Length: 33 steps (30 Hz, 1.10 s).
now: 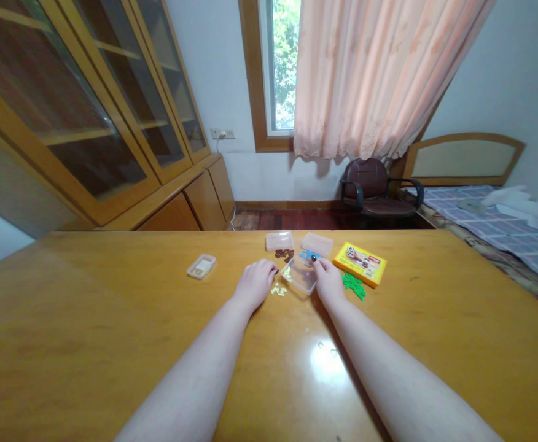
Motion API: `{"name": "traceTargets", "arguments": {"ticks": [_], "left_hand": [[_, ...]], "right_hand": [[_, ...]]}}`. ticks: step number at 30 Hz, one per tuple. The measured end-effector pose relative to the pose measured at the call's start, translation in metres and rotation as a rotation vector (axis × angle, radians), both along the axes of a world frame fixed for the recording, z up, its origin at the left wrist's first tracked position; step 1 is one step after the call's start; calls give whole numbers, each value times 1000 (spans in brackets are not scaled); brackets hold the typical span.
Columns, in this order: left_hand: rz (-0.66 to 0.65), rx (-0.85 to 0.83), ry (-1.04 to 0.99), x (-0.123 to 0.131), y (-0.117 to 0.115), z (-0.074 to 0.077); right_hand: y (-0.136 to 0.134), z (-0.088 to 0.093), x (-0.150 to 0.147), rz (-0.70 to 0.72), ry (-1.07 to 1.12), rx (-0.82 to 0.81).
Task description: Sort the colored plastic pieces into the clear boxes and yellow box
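Right hand point(330, 283) had its thumb and fingers closed on the side of a clear plastic box point(304, 281), which was tilted above the desk point(112, 344) and had a few pale yellow bits showing at its left end. Left hand point(256, 283) was just beside that box, fingers curled down toward the wood; whether anything was pinched between the tips could not be told. Pale yellow pieces point(279, 290) lay scattered between the two hands, nearer the left one. Farther off, toward the desk's far edge, were brown pieces point(284, 253) and blue pieces point(307, 254), with a left clear container point(279, 240) behind the brown and a right clear container point(317, 244) behind the blue. A yellow box point(360, 264) lay slantwise beyond the right hand toward the far right corner, green pieces point(353, 286) heaped along its near side. Well apart, toward the far left corner, sat a small clear case point(201, 266) with something pale inside. Past the far edge stood an armchair point(371, 184).
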<state>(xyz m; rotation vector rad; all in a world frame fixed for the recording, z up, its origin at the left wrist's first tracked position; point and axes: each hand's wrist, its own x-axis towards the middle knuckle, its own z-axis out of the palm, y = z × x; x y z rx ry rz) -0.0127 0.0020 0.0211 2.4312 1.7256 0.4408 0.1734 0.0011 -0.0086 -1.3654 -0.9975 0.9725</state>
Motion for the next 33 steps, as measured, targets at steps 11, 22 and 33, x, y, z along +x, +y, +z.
{"name": "traceTargets", "arguments": {"ticks": [11, 22, 33], "left_hand": [[-70, -105, 104, -3, 0, -11], [-28, -78, 162, 1, 2, -15], [119, 22, 15, 7, 0, -4]], "right_hand": [[5, -8, 2, -14, 55, 3], [4, -7, 1, -12, 42, -1], [1, -5, -1, 66, -99, 34]]}}
